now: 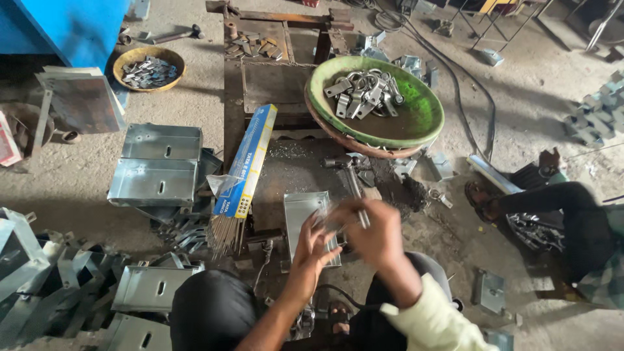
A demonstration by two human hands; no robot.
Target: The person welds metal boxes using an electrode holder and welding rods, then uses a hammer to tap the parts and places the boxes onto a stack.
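My right hand (377, 234) grips the handle of a metal hammer (351, 179), whose head lies toward the green bowl. Blurred, my left hand (316, 244) rests with spread fingers on a flat galvanised metal tray piece (300, 211) lying on the dark work block in front of me. Whether the left hand pinches a small part is unclear. My knees in dark trousers frame the bottom of the view.
A green bowl (416, 110) of metal clamps sits ahead. A blue box of welding rods (247, 162) leans left, beside stacked metal trays (156, 169). A brown bowl (148, 65) of small parts lies far left. Another person's leg and sandalled foot (484, 198) are at right.
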